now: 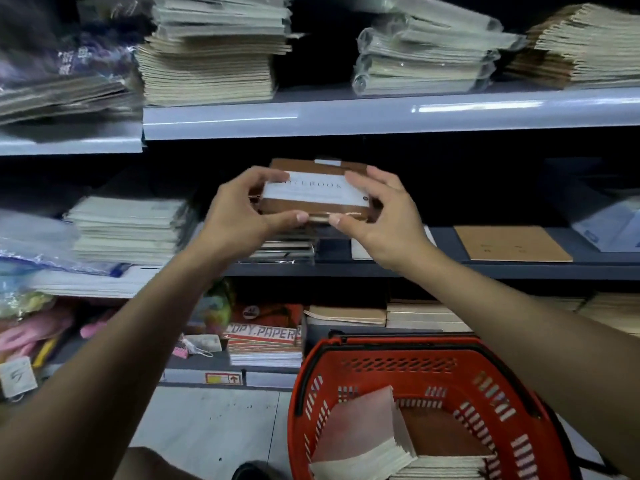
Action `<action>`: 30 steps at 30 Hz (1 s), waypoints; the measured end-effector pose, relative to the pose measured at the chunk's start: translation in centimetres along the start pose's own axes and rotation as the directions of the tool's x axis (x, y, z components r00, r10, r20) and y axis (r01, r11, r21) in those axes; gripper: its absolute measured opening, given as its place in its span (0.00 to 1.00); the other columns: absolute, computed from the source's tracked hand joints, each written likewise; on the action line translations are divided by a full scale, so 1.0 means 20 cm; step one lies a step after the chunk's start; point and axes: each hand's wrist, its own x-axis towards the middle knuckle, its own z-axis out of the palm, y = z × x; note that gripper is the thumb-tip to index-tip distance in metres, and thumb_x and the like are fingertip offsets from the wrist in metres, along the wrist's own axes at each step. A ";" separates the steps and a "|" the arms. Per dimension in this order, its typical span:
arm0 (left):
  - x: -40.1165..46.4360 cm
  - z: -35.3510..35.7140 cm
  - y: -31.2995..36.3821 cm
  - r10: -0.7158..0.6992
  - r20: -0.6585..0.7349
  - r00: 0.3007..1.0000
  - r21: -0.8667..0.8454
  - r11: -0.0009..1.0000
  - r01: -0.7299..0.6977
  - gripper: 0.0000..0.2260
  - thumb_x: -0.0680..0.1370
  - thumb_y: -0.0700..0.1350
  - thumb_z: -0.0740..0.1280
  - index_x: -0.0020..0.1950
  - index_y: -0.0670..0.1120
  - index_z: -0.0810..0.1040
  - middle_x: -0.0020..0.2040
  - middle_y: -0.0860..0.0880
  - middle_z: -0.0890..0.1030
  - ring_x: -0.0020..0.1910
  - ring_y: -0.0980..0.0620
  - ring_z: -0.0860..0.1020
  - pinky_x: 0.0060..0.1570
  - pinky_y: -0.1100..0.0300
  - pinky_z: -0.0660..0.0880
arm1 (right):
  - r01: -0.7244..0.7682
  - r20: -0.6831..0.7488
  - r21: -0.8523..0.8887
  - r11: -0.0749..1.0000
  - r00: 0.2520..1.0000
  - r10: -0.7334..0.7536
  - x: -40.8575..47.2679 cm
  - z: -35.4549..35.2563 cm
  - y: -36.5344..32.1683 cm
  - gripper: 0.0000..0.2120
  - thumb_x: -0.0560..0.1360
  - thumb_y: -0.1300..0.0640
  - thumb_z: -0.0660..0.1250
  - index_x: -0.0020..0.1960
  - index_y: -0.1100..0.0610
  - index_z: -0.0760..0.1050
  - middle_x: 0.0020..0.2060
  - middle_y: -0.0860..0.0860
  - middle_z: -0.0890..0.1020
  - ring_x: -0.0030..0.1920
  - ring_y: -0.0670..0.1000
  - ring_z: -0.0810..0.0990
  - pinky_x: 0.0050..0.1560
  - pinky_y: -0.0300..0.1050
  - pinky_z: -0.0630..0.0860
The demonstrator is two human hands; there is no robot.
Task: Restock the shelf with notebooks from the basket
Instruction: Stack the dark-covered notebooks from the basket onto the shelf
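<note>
A small stack of brown notebooks (313,194) with a white label reading "NOTEBOOK" is held level in front of the middle shelf (450,270). My left hand (242,209) grips its left end and my right hand (374,213) grips its right end, thumbs under the near edge. It hovers just above a low pile of dark notebooks (284,249) on that shelf. Below on the floor stands a red plastic basket (433,372) holding more notebooks (363,434), cream-paged with reddish-brown covers.
The top shelf (381,114) carries tall stacks of cream notebooks, some in plastic wrap. A cream stack (128,230) sits left of my hands and a flat brown notebook (512,242) to the right. The bottom shelf holds copy paper (265,336) and assorted stationery.
</note>
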 end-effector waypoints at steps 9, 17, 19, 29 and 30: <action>0.41 -0.09 -0.34 -0.089 0.036 0.995 0.121 0.989 0.085 0.30 0.65 0.68 0.79 0.61 0.55 0.79 0.55 0.52 0.84 0.56 0.53 0.82 0.60 0.49 0.80 | -0.101 0.019 -0.015 0.995 0.995 0.101 0.42 0.28 0.09 0.29 0.71 0.47 0.80 0.65 0.61 0.79 0.47 0.47 0.81 0.46 0.44 0.81 0.46 0.32 0.72; 0.46 -0.09 -0.45 -0.061 0.067 0.996 0.278 0.960 0.040 0.27 0.70 0.63 0.77 0.66 0.52 0.80 0.56 0.55 0.84 0.55 0.56 0.82 0.62 0.52 0.79 | -0.130 0.047 -0.079 0.988 0.990 0.134 0.48 0.41 0.17 0.15 0.73 0.44 0.78 0.50 0.55 0.82 0.41 0.46 0.85 0.41 0.44 0.84 0.44 0.41 0.80; 0.44 -0.10 -0.44 -0.044 0.009 0.999 0.328 0.944 0.038 0.30 0.69 0.63 0.78 0.66 0.51 0.81 0.55 0.53 0.84 0.55 0.55 0.81 0.60 0.54 0.79 | -0.120 0.050 -0.090 0.989 0.991 0.125 0.48 0.41 0.17 0.15 0.73 0.43 0.77 0.48 0.54 0.81 0.39 0.45 0.84 0.40 0.43 0.83 0.41 0.40 0.78; 0.38 -0.09 -0.42 -0.089 -0.059 0.994 0.321 0.941 0.103 0.28 0.75 0.61 0.74 0.70 0.48 0.78 0.56 0.53 0.82 0.56 0.53 0.80 0.58 0.56 0.76 | -0.081 0.098 -0.107 0.991 0.991 0.091 0.43 0.40 0.10 0.12 0.77 0.46 0.74 0.52 0.54 0.80 0.45 0.48 0.85 0.46 0.46 0.83 0.48 0.43 0.79; 0.37 -0.09 -0.41 -0.104 -0.068 0.992 0.306 0.945 0.120 0.26 0.76 0.60 0.73 0.69 0.48 0.78 0.56 0.53 0.81 0.56 0.52 0.80 0.58 0.57 0.75 | -0.078 0.104 -0.103 0.992 0.991 0.089 0.42 0.39 0.09 0.12 0.78 0.47 0.73 0.54 0.54 0.80 0.46 0.48 0.85 0.47 0.47 0.83 0.49 0.43 0.79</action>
